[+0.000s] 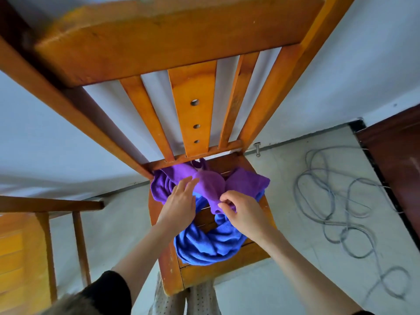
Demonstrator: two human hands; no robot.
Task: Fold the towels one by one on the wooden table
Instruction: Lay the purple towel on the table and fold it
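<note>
A crumpled purple towel (209,180) lies at the back of a wooden chair's seat (200,269), on top of a bunched blue towel (204,244) that spreads toward the seat's front. My left hand (179,201) rests with straight fingers on the purple towel's left side. My right hand (243,212) pinches the purple towel's near edge between thumb and fingers.
The chair's slatted backrest (193,105) rises close in front of me. Part of a wooden table (45,205) shows at the left. A grey cable (341,201) lies coiled on the pale floor at the right, beside a dark wooden door (395,160).
</note>
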